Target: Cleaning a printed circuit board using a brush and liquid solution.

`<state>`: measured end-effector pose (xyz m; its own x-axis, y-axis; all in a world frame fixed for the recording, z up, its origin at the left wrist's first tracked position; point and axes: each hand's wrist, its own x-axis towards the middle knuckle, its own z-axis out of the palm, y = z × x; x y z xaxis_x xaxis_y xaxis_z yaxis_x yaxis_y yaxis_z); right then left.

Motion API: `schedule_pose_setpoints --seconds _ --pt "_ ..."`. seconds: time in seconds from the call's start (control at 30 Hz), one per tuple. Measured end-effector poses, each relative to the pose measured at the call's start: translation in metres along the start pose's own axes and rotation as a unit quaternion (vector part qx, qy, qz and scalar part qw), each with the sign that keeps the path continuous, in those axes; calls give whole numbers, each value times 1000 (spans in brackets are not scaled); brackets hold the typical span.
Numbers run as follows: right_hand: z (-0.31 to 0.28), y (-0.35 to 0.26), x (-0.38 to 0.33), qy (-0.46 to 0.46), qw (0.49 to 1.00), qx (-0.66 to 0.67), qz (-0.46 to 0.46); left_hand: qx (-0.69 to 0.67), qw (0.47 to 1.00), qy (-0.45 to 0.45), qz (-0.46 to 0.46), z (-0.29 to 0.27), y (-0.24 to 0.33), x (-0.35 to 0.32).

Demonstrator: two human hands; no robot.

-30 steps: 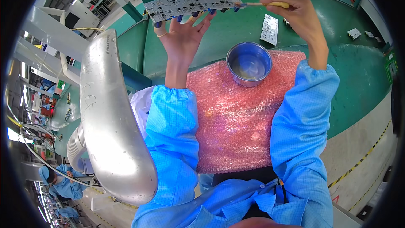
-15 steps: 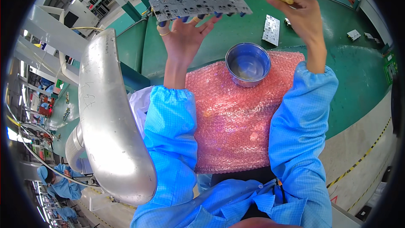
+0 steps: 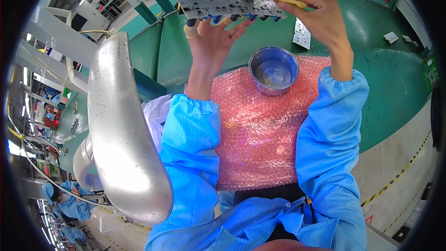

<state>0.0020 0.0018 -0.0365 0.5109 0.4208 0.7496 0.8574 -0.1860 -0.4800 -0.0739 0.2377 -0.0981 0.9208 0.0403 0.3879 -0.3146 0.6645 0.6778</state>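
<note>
My left hand (image 3: 213,37) holds up a circuit board (image 3: 213,7) from beneath, its fingers, some in finger cots, among the blue and black parts on the underside. The board is tilted, its solder side toward me. My right hand (image 3: 320,16) is closed round the yellow handle of a brush (image 3: 292,3), whose tip lies at the board's upper edge; whether it touches cannot be made out. Below the hands, a metal bowl (image 3: 273,70) with some clear liquid stands on pink bubble wrap (image 3: 260,144).
A second circuit board (image 3: 301,35) lies on the green table (image 3: 385,88) beyond the bowl, partly behind my right hand. Small boards (image 3: 390,37) lie at the far right. A big metal fume duct (image 3: 125,135) stands close by my left arm. A co-worker (image 3: 69,200) is at the lower left.
The circuit board and my left hand have shifted a little to the right. My right hand has moved left, bringing the brush tip from beyond the board's right end over its upper edge.
</note>
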Motion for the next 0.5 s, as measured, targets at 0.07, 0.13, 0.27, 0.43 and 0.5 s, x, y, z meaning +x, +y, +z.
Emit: schedule_pose_setpoints --seconds 0.07,0.13,0.27,0.43,0.5 --pt "-9 -6 0 -19 999 35 10 -5 999 47 9 -1 7 -2" --pt "-12 -7 -1 -36 997 61 25 -15 996 90 13 0 8 -2" --pt "2 -11 1 26 998 48 11 13 1000 13 -16 -2 1 -2" --pt "-4 -13 0 -40 998 45 -6 10 999 51 3 2 6 -3" --pt "-8 -12 -1 -8 994 106 -39 36 997 67 4 0 7 -3"
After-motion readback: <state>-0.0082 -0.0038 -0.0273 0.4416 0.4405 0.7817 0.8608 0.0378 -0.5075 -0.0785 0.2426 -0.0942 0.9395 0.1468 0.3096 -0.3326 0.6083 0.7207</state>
